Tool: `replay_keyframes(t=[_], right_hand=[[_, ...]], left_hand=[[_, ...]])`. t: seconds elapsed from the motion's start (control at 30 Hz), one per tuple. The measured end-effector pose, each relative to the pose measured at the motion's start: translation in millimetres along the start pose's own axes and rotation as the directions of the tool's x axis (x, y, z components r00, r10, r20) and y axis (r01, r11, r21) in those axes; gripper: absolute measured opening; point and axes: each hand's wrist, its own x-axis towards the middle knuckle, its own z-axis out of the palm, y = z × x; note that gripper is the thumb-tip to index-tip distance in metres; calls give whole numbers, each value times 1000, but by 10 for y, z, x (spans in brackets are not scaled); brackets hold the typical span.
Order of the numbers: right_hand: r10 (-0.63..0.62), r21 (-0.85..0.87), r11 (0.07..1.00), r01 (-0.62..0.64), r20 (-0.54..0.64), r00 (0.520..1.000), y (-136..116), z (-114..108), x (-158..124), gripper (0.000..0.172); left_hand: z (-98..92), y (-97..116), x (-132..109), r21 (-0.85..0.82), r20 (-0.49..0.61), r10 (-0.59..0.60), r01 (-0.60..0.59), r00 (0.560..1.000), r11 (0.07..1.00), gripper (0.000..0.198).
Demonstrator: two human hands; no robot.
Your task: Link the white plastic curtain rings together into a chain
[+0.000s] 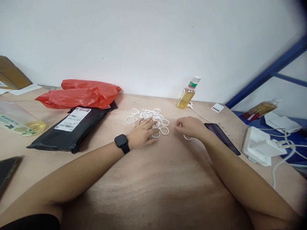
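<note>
A pile of several white plastic rings (148,116) lies on the wooden table (153,179) near its far middle. My left hand (142,132), with a black smartwatch (122,142) on the wrist, rests flat on the near edge of the pile, fingers stretched out over the rings. My right hand (190,127) sits just right of the pile with its fingers curled together. One white ring (187,137) shows under that hand; I cannot tell whether the fingers grip it.
A black parcel with a label (69,129) and red plastic bags (79,93) lie at the left. A bottle of yellow liquid (187,93) stands at the back. A dark phone (222,136), white chargers (259,147) and cables sit at the right.
</note>
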Motion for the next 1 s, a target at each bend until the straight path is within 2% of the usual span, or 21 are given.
replay_keyframes(t=[0.1, 0.2, 0.27, 0.37, 0.47, 0.57, 0.6, 0.67, 0.8, 0.9, 1.0], right_hand=[[-167, 149, 970, 193, -172, 971, -246, 51, -29, 15], [-264, 147, 943, 299, -215, 940, -425, 199, -40, 23], [-293, 119, 940, 319, -191, 937, -480, 295, -45, 23], [-269, 104, 953, 286, -154, 951, -502, 362, -57, 17], [-249, 99, 960, 263, -135, 959, -500, 344, -77, 17], [-285, 98, 950, 296, -115, 952, -504, 322, -96, 20], [-300, 116, 942, 316, -139, 944, -511, 327, -101, 21], [-312, 205, 907, 368, -261, 914, -538, 357, -111, 20], [-221, 425, 753, 502, -555, 802, -619, 456, -136, 19], [-176, 485, 683, 546, -616, 768, -661, 502, -162, 18], [-195, 522, 645, 557, -592, 782, -670, 500, -187, 20]], left_hand=[[15, 6, -3, 13, 50, -16, 15, 999, 1000, 46], [18, -1, 2, 64, 12, -102, 101, 995, 993, 40], [20, -15, 8, 117, -32, -166, 168, 986, 979, 33], [33, -45, 15, 180, -105, -252, 268, 962, 947, 30], [41, -58, 20, 207, -143, -306, 331, 941, 921, 32], [18, -27, 27, 211, -193, -329, 367, 924, 906, 40], [4, -8, 28, 204, -219, -319, 363, 922, 909, 43], [-26, 31, 28, 176, -263, -258, 309, 930, 935, 41], [-57, 66, 10, 87, -334, -86, 122, 939, 989, 28], [-57, 48, -4, 40, -391, -22, 41, 920, 998, 22], [-54, 24, -7, 33, -437, 16, -2, 900, 999, 20]])
